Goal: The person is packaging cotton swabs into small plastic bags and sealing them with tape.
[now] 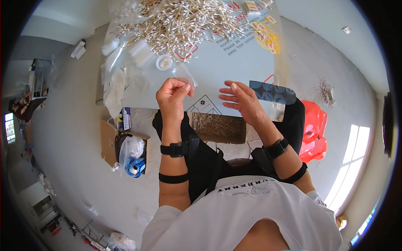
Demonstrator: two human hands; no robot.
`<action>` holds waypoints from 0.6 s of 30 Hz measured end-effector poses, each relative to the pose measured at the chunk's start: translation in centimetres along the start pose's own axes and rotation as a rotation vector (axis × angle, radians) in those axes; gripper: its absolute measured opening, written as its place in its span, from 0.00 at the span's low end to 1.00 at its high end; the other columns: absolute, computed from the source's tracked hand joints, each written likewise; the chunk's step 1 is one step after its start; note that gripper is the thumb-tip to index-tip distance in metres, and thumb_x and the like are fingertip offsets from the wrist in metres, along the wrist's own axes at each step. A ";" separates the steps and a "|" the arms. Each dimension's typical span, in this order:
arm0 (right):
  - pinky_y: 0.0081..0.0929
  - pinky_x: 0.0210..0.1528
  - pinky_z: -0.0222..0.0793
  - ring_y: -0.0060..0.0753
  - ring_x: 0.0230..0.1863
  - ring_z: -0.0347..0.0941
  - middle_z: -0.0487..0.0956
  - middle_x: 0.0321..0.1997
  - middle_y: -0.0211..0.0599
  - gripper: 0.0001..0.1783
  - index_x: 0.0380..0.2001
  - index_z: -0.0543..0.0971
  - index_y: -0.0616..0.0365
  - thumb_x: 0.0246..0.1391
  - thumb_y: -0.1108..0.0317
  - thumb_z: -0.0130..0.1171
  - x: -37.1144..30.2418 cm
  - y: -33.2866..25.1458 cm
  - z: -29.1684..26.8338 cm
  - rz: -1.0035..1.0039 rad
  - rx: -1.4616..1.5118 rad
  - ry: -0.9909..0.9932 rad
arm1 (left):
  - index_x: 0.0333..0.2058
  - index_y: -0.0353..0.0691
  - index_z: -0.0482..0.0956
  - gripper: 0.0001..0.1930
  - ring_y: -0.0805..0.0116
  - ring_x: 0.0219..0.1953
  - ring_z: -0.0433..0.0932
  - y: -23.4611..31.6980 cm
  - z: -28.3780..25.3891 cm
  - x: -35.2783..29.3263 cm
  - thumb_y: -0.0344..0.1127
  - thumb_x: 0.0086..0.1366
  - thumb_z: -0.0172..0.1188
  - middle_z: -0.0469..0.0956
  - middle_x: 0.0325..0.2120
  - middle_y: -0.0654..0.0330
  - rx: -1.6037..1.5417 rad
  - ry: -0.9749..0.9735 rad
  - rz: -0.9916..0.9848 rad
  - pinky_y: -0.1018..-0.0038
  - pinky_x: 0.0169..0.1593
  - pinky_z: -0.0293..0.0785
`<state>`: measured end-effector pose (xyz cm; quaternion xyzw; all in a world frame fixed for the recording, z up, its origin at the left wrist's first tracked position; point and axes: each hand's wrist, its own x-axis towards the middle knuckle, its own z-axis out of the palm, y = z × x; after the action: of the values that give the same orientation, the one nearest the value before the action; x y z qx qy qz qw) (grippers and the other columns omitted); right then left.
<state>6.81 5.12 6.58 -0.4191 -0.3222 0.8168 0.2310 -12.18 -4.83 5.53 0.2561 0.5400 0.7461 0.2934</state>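
Note:
Over the near part of the table, my left hand [172, 94] is closed in a pinch on the edge of a small clear plastic bag [184, 74]. My right hand [245, 102] hovers to the right of it, fingers apart and nothing in them. Beyond the hands lies a large heap of cotton swabs [184, 23]. A small round white tub [163, 62] stands just past the bag, its contents too small to name. To its left is a stack of clear plastic sleeves [142, 52].
Yellow printed slips [267, 37] lie at the table's far right, and a dark patterned strip [272, 92] at its right edge. Below the near edge sits a cardboard box [240, 133] of swabs. Another carton [109, 144] stands left, and a red plastic object [314, 131] right.

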 end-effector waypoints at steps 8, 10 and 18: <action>0.20 0.31 0.70 0.20 0.30 0.75 0.79 0.30 0.29 0.10 0.34 0.79 0.59 0.48 0.74 0.69 2.5 0.8 -0.8 0.041 0.290 -0.073 | 0.33 0.34 0.75 0.10 0.77 0.22 0.73 -0.7 3.5 -2.1 0.15 0.53 0.62 0.76 0.24 0.62 -0.018 -0.133 -0.266 0.80 0.28 0.71; 0.16 0.25 0.61 0.15 0.25 0.68 0.76 0.25 0.24 0.07 0.26 0.78 0.57 0.48 0.75 0.69 3.2 1.2 -2.3 -0.070 0.204 0.021 | 0.35 0.34 0.75 0.12 0.78 0.22 0.73 -1.4 3.2 -1.6 0.15 0.52 0.62 0.75 0.23 0.63 0.023 -0.067 -0.254 0.81 0.28 0.71; 0.16 0.17 0.53 0.13 0.16 0.61 0.73 0.17 0.26 0.13 0.18 0.74 0.58 0.51 0.72 0.67 3.3 0.2 -4.1 -0.180 -0.369 0.036 | 0.36 0.33 0.76 0.07 0.79 0.23 0.72 -4.1 3.8 1.4 0.20 0.59 0.60 0.75 0.24 0.64 0.088 -0.061 -0.156 0.80 0.28 0.73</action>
<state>8.40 8.42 2.88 -0.4383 -0.4984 0.7123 0.2283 -9.83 -0.31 2.82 0.2486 0.5814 0.6884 0.3552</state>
